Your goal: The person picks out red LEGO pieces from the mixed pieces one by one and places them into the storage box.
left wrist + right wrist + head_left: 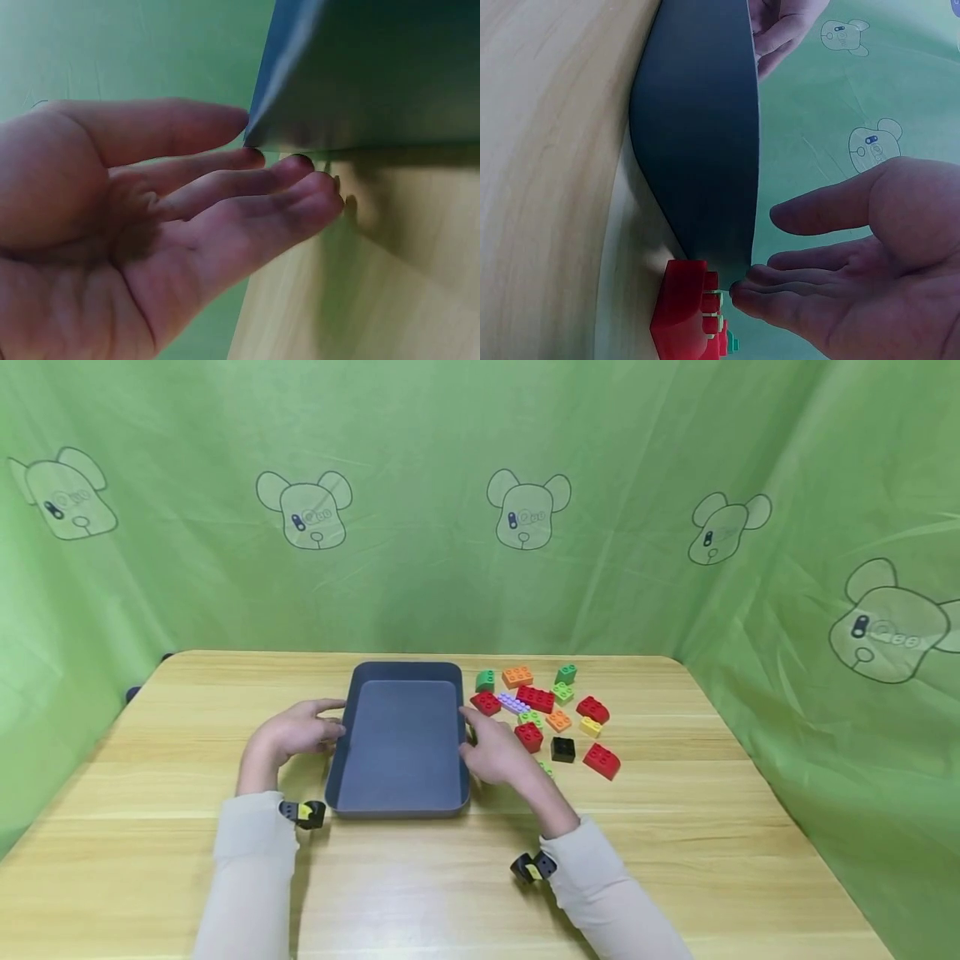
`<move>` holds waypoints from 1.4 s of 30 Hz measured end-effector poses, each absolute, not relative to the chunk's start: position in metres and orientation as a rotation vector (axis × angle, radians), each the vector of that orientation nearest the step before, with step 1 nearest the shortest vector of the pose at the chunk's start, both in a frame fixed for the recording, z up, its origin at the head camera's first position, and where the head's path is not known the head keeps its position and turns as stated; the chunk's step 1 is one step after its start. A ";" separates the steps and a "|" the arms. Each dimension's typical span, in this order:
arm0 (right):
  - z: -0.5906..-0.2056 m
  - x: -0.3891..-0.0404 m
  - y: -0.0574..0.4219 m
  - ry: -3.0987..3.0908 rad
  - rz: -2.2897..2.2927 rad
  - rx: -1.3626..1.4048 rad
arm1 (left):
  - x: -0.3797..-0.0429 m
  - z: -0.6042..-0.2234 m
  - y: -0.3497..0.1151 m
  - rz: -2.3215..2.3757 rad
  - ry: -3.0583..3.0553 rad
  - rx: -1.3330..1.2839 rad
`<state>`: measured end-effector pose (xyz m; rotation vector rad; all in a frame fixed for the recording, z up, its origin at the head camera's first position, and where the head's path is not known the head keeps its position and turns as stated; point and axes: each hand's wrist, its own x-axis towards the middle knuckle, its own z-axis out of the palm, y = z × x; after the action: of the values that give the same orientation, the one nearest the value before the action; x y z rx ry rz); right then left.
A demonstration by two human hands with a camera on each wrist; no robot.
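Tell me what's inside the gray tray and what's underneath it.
Inside the tray, only its flat floor shows. Around its edges is the wooden table; whatever lies directly beneath the tray is covered, so I can't tell.

Green cloth walls (420, 602), printed animal heads (528, 514); wooden table (720, 827).

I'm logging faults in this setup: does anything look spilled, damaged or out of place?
Nothing stands out. The tray looks whole between the left hand and right hand. The toy blocks lie loosely scattered right of it, but none looks broken.
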<state>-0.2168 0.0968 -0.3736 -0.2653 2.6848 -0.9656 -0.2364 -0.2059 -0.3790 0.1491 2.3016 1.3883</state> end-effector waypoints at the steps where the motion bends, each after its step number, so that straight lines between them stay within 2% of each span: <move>1: -0.374 -0.217 0.097 2.685 -0.959 -0.260 | -0.237 -0.380 -0.206 1.394 2.308 0.139; 25: -0.375 -0.217 0.096 2.732 -0.862 -0.289 | -0.241 -0.376 -0.196 1.281 2.526 0.070; 42: -0.376 -0.218 0.096 2.724 -0.861 -0.270 | -0.239 -0.377 -0.200 1.375 2.429 0.065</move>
<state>-0.2180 0.0964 -0.3756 -0.2699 2.7241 -0.8608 -0.2391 -0.2004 -0.3765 0.0645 2.4293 1.3748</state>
